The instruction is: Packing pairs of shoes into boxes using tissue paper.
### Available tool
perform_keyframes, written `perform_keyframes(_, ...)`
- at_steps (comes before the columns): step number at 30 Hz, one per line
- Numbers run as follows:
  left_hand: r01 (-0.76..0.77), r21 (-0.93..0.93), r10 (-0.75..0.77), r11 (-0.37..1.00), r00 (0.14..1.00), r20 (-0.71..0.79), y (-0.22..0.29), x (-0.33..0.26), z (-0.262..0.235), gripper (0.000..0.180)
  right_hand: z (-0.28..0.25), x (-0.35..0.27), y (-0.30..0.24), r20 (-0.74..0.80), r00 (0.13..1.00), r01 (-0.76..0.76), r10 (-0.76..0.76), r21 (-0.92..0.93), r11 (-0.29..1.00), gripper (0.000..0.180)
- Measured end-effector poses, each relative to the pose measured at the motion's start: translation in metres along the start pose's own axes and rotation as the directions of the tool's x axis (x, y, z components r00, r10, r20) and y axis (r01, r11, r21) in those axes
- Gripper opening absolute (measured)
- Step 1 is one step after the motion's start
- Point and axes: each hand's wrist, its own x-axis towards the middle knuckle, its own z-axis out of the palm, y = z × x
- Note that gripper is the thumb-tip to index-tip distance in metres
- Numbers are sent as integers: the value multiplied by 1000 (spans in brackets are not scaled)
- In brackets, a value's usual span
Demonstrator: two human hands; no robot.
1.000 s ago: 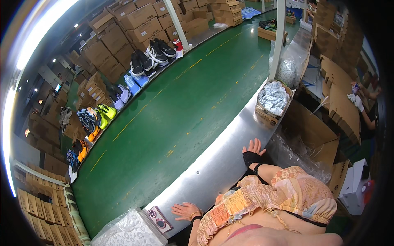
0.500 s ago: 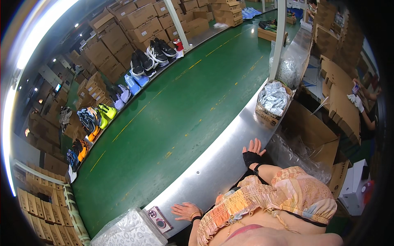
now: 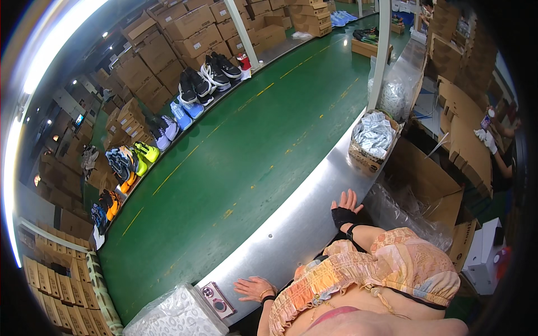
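Observation:
My left hand (image 3: 255,288) lies open on the metal ledge (image 3: 291,224), fingers spread, holding nothing. Just left of it is a phone (image 3: 217,299) with a pale pink case and a round ring on its back. Beside the phone rests a clear plastic bag (image 3: 174,313) of white patterned sheets. Farther right, my right hand (image 3: 346,207), in a black fingerless glove, is also open, its palm on the ledge edge with nothing in it. Beyond it stands a carton (image 3: 364,159) filled with small white packets (image 3: 374,134).
A green conveyor belt (image 3: 224,168) runs past the ledge. Several pairs of shoes (image 3: 196,84) line its far side, before stacked cartons (image 3: 151,56). An open carton (image 3: 431,179) and plastic film (image 3: 403,213) are at my right. A co-worker's gloved hand (image 3: 486,139) shows beyond.
The belt's yellow marks have shifted slightly toward the near left. Both my hands stay in place. The co-worker's hands at the far right have moved a little.

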Motion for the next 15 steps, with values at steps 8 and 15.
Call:
perform_keyframes(8, -4, 4, 4, 1000, 1000, -4, 0, -1, 0, 48, 3, 0, 1, -32, 999, 9, -9, -6, 1000, 53)
perform_keyframes(15, -9, 10, 9, 1000, 1000, -14, 0, -1, 0, 48, 5, 0, 3, -46, 999, 18, -19, -12, 1000, 53)
